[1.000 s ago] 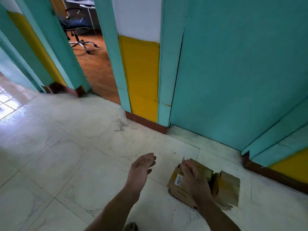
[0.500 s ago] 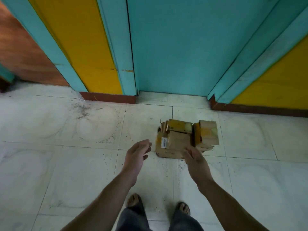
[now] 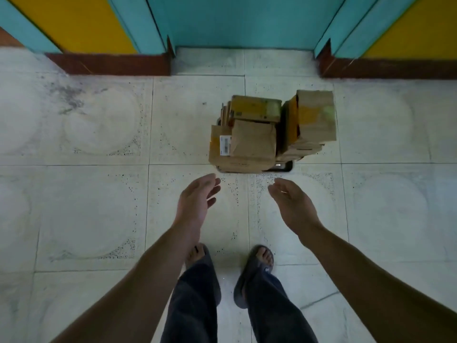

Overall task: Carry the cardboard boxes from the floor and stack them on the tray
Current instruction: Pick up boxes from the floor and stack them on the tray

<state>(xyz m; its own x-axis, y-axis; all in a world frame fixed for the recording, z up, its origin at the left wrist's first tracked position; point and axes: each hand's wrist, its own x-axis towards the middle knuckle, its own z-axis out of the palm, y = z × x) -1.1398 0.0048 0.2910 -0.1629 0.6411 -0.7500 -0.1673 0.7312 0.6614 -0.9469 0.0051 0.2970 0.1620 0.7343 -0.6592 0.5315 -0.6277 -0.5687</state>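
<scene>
Pale speckled floor tiles (image 3: 99,194) (scuffed, dusty) meet a teal-and-yellow wall (image 3: 74,18) with brown skirting (image 3: 111,64).

This is an indoor passage at a closed doorway, home or office I cannot tell: large pale speckled floor tiles (image 3: 74,206), a teal door (image 3: 244,21) in its teal frame (image 3: 138,21), yellow-painted walls (image 3: 81,18), and red-brown skirting (image 3: 111,64) along their foot.

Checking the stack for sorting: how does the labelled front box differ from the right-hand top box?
The labelled box bears a white sticker; the right box shows none. The labelled box lies wide and low at the front; the right box looks narrower and sits higher, on top of others. Both are brown cardboard, side by side.
</scene>
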